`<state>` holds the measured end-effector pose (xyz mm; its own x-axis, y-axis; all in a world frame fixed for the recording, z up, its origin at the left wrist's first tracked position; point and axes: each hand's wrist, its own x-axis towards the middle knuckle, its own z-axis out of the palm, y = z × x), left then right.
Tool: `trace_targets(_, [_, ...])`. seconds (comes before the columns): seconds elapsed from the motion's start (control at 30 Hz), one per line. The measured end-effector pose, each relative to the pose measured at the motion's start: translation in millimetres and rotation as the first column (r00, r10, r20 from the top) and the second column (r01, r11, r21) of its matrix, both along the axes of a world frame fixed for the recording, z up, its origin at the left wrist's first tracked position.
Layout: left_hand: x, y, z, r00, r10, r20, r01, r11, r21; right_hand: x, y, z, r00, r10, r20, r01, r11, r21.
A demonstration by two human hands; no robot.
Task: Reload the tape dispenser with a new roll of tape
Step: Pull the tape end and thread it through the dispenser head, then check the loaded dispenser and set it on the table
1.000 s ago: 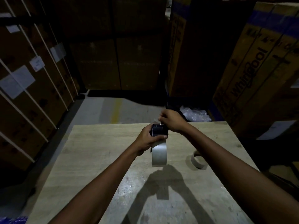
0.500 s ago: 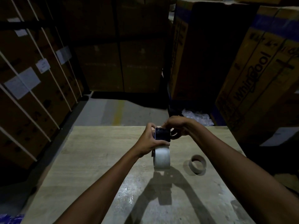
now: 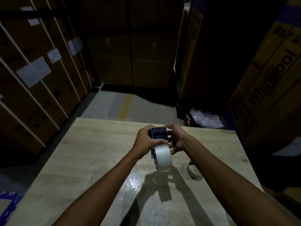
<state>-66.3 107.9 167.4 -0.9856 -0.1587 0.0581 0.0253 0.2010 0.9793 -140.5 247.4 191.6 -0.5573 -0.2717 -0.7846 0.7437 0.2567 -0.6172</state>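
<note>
A dark tape dispenser is held above the wooden table, with a full roll of pale tape mounted at its lower end. My left hand grips the dispenser's body from the left, thumb across its near side. My right hand touches the dispenser's right side, fingers curled around its top edge and down by the roll. An empty cardboard tape core lies on the table to the right, partly behind my right forearm.
Tall cardboard boxes stand on the right and strapped cartons on the left. A crumpled clear plastic bag lies on the floor beyond the table's far edge.
My right hand has slid from the top of the dispenser to its right side beside the roll. The dispenser and roll stay in my left hand, in about the same place.
</note>
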Motion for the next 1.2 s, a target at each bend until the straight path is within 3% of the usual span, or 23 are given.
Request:
trace_targets(0.13, [-12.0,4.7,-2.6,0.989,0.145,0.0,-0.144,0.986,0.085,16.1,21.4,-47.1,0.998,-0.006,0.062,0.004,1.0,0.019])
trace_targets(0.2, [-18.1,9.1,-2.6,0.978,0.209,0.01,-0.208,0.967,0.144,25.0,31.2,-69.1,0.967,0.007,0.254,0.04,0.983,-0.179])
trace_targets(0.3, [-21.7,17.4,-4.1,0.971,0.239,0.024,-0.238,0.946,0.22,37.4,33.0,-74.7,0.894,-0.038,0.447,0.261,0.854,-0.45])
trace_targets(0.4, [-22.5,13.1,-11.4,0.972,0.224,0.069,-0.234,0.941,0.244,41.2,22.1,-67.4,0.855,-0.237,0.462,0.48,0.7,-0.528])
trace_targets(0.6, [-20.2,-33.9,-16.2,0.984,0.021,0.177,-0.1,0.888,0.45,27.0,11.3,-65.4,0.901,-0.304,0.31,0.424,0.765,-0.484])
trace_targets(0.77, [-28.1,-77.0,-17.0,0.947,0.128,0.296,-0.206,0.946,0.251,17.8,-6.6,-73.5,0.928,-0.335,0.163,0.371,0.797,-0.477])
trace_targets(0.87, [-25.4,-102.2,-27.5,0.911,0.145,0.385,-0.203,0.973,0.112,13.2,-17.9,-74.4,0.939,-0.334,-0.081,0.276,0.873,-0.403])
trace_targets(1.0, [-10.0,-127.6,-55.0,0.884,0.005,0.468,-0.047,0.996,0.079,18.5,-36.1,-76.3,0.874,-0.143,-0.464,0.095,0.988,-0.125])
trace_targets(1.2, [15.3,-157.1,-103.7,0.821,0.011,0.571,-0.096,0.988,0.119,40.0,-66.3,-94.1,0.668,0.225,-0.709,-0.131,0.974,0.186])
